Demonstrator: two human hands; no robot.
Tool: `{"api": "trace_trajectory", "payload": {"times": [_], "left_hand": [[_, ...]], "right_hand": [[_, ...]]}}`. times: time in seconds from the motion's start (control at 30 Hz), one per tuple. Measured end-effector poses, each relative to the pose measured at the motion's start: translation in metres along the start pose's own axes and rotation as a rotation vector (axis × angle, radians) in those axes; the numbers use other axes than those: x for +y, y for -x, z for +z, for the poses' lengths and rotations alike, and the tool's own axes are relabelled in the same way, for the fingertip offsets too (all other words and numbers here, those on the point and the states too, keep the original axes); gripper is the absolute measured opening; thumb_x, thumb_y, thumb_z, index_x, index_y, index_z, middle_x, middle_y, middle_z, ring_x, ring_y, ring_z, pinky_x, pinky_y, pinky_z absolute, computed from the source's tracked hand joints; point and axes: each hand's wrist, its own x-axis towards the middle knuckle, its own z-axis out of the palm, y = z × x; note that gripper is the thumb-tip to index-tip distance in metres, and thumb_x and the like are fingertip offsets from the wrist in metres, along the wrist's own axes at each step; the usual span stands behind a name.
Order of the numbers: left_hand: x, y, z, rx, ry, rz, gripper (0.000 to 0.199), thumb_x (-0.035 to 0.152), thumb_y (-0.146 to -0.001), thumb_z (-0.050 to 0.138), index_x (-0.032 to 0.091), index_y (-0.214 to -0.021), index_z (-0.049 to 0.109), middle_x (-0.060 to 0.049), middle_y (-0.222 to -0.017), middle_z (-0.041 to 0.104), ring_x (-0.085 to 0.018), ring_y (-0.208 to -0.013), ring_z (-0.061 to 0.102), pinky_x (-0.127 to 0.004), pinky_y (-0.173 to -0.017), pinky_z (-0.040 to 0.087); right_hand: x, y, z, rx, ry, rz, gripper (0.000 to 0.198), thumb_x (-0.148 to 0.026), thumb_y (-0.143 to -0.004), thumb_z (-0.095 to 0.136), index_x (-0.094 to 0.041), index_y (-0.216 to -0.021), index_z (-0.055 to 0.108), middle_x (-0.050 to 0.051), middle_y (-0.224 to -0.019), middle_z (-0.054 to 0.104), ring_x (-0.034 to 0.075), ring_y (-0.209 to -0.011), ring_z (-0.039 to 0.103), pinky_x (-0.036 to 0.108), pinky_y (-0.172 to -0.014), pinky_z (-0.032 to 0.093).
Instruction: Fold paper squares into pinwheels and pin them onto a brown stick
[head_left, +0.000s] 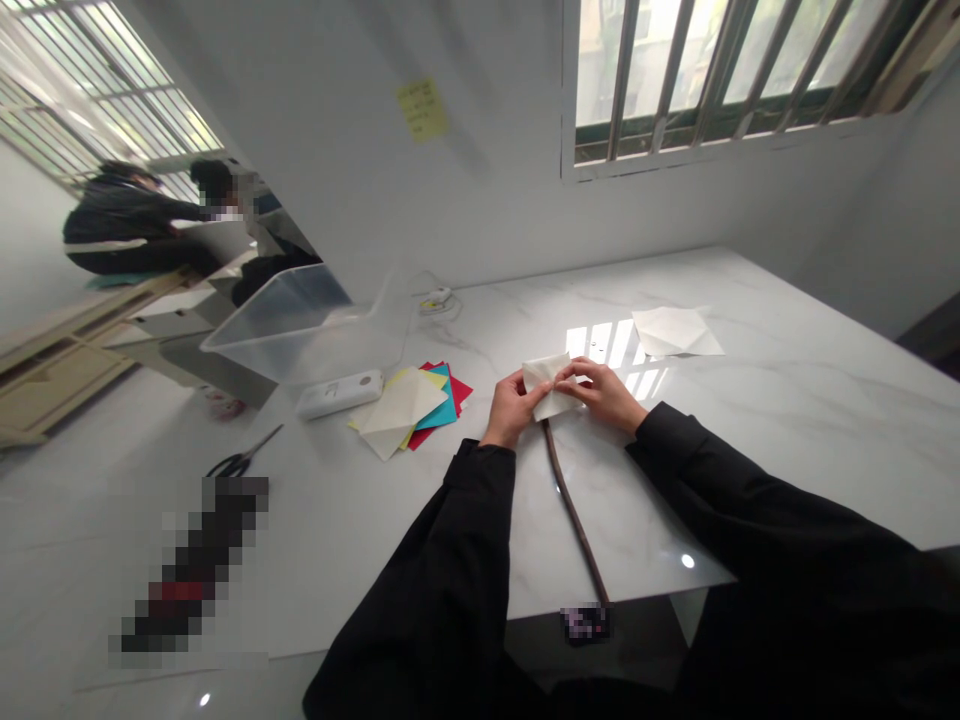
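Cream paper (550, 388) is pinched between my left hand (511, 408) and right hand (604, 392) just above the marble table (787, 420), fingertips closed on its edges; I judge a fold is mid-way and next needs the edges lined up and pressed flat. Left of me, the clear plastic bin (300, 325) looks empty, coloured sheets (412, 405) lying beside it.

No readable text, brand, number or sign anywhere in view. Faint scribbles on the yellow sticky note (422, 108) on the wall, too blurred to make out. Nothing legible on the white device (339, 393) on the table (787, 420), nor on the folded papers.
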Motion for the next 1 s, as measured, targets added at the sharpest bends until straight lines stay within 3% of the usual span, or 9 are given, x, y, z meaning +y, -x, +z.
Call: {"api": "trace_trajectory", "payload": {"times": [0.27,0.6,0.83,1.0], "left_hand": [[-0.003,-0.001,-0.001,0.026,-0.004,0.008,0.049,0.046,-0.063,0.095,0.014,-0.096,0.079,-0.006,-0.086,0.078,-0.019,-0.074,0.068,-0.030,-0.072,0.053],[-0.006,-0.003,-0.001,0.046,-0.010,0.028,0.046,0.044,-0.063,0.095,0.014,-0.095,0.079,-0.006,-0.085,0.079,-0.018,-0.071,0.069,-0.029,-0.069,0.054],[-0.010,-0.006,-0.001,0.173,-0.079,0.081,0.038,0.040,-0.068,0.090,0.014,-0.094,0.078,-0.007,-0.090,0.080,-0.020,-0.076,0.069,-0.030,-0.071,0.054],[-0.010,-0.007,-0.002,0.190,-0.064,0.084,0.039,0.041,-0.067,0.091,0.015,-0.093,0.078,-0.007,-0.092,0.079,-0.021,-0.080,0.070,-0.032,-0.076,0.054]], "right_hand": [[0.000,0.001,0.000,-0.003,0.003,-0.023,0.035,-0.059,-0.087,0.079,-0.024,-0.093,0.078,0.007,-0.104,0.066,0.023,-0.094,0.067,0.034,-0.073,0.060],[0.000,0.002,-0.004,0.019,0.217,-0.165,0.023,-0.051,-0.091,0.079,-0.029,-0.092,0.083,0.006,-0.102,0.067,0.021,-0.086,0.067,0.040,-0.076,0.060],[-0.001,0.001,-0.008,0.035,0.242,-0.107,0.023,-0.048,-0.089,0.078,-0.025,-0.088,0.080,0.009,-0.106,0.069,0.021,-0.084,0.068,0.039,-0.075,0.061],[-0.004,-0.002,-0.030,-0.070,0.345,0.047,0.017,-0.036,-0.087,0.075,-0.022,-0.096,0.079,0.004,-0.083,0.073,0.018,-0.071,0.066,0.034,-0.071,0.055]]}}
